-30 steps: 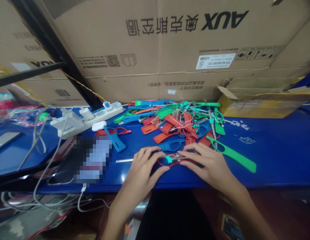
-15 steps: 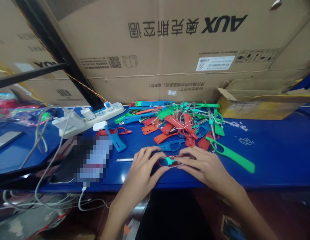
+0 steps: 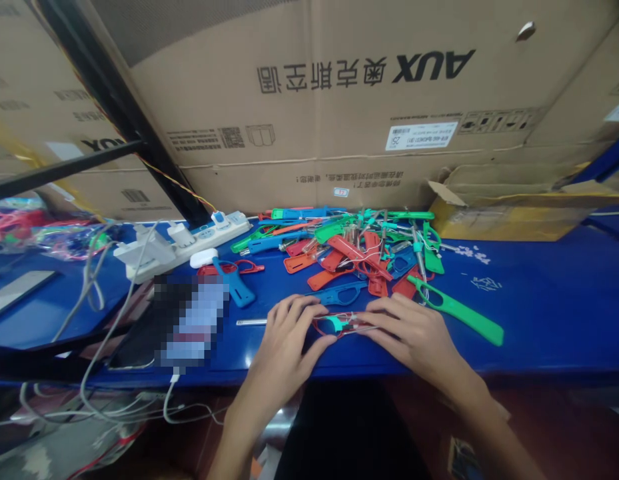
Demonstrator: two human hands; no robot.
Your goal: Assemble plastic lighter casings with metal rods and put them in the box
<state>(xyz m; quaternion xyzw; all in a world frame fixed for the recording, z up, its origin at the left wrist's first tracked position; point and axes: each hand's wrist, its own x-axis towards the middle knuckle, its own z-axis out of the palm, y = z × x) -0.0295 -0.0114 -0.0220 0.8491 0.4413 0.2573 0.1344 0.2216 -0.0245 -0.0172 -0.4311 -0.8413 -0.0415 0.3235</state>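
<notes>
A red lighter casing (image 3: 348, 331) with a turquoise trigger (image 3: 333, 325) and thin wires lies near the table's front edge, between my hands. My left hand (image 3: 289, 333) is closed on its left part, where a metal tube (image 3: 252, 323) sticks out beyond the fingers. On the right part, the fingers of my right hand (image 3: 406, 327) are closed round the casing; their tips partly hide it. Just behind are a blue casing (image 3: 339, 293) and a pile of red, blue and green casings (image 3: 359, 257) mixed with metal tubes. A green casing (image 3: 464, 313) rests to the right.
A white power strip (image 3: 189, 247) with plugs and cables stands at the left, behind a phone (image 3: 194, 327). One blue casing (image 3: 235, 285) lies beside it. A yellow-taped carton (image 3: 509, 217) is at the back right, and a large cardboard box (image 3: 319, 133) stands behind the pile.
The view has shifted slightly. My right fingers have moved a little on the red casing, and the wires near their tips show more. My left hand keeps its hold.
</notes>
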